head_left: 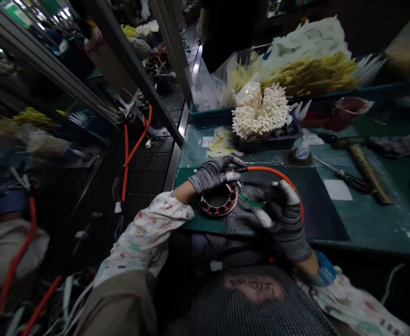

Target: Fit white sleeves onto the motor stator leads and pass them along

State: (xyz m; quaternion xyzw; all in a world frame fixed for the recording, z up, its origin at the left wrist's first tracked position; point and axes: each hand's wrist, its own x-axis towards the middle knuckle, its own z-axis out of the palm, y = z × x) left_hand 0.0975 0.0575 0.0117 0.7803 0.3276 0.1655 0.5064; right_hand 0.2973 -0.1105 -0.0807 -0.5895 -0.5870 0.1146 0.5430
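Observation:
My left hand, in a grey striped glove with white fingertips, grips the end of an orange cable between thumb and fingers. Just below it, a ring-shaped motor stator with dark and orange-red segments lies on the work mat. Green wires reach from the ring's right side toward my right hand. That gloved hand is smeared by motion, with its thumb and fingers apart and nothing visible in it. The orange cable arcs over the mat and passes behind the right hand.
A box of white-tipped sticks stands behind the mat, near yellow and white sleeves. On the right lie a hammer, a screwdriver and a white paper. A metal post rises at left; another person's gloved hand holds wires.

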